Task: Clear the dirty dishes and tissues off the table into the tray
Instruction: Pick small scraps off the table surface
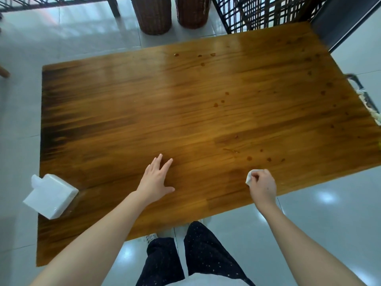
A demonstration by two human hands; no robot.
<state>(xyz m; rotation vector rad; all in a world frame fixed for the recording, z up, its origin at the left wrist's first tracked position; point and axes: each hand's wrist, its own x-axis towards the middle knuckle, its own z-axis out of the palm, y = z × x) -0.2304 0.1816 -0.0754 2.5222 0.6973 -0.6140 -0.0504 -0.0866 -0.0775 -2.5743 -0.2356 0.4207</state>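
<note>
Left hand rests flat, fingers straight, on worktop. Right hand pinches tissue; a loose pinch could drop it past the near edge.

the tray is mostly hidden past the table edge, the tissue largely buried in the right hand

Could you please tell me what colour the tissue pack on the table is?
The tissue pack is white; head view.
</note>
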